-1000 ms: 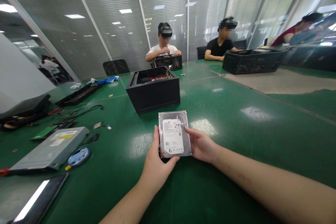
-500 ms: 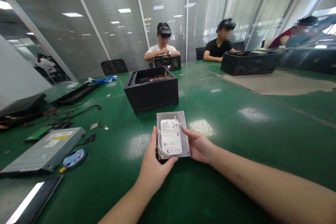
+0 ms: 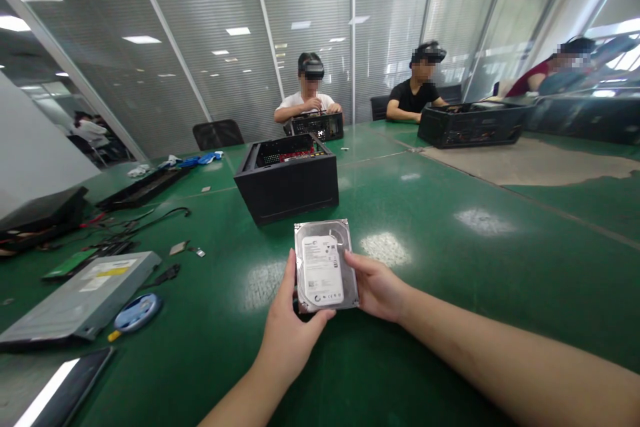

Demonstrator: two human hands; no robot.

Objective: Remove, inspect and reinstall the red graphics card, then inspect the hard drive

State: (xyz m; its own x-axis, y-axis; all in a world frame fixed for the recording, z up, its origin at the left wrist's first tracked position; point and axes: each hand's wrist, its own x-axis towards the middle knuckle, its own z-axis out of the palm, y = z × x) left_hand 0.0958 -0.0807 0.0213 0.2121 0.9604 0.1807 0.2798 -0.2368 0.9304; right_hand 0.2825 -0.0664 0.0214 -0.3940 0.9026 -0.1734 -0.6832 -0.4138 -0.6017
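Between my two hands is a silver hard drive point(image 3: 324, 270), its white label facing up towards me. My left hand point(image 3: 293, 323) grips its left side and near edge, the thumb along the bottom corner. On the right side my right hand point(image 3: 377, 287) holds it, thumb on the upper face and the other fingers hidden beneath or behind it. Just beyond the drive stands a black computer case point(image 3: 290, 183), open at the top with red parts showing inside.
On the green table point(image 3: 425, 267) at left lie an optical drive point(image 3: 85, 297), a blue oval object point(image 3: 137, 312), a dark flat device point(image 3: 60, 387), a green circuit board point(image 3: 70, 265) and cables. Across the table, people work at other computer cases point(image 3: 470, 123).
The hard drive stays in both hands with almost the same grip. The whole view has shifted slightly, and the drive sits a little further left and lower in the picture.
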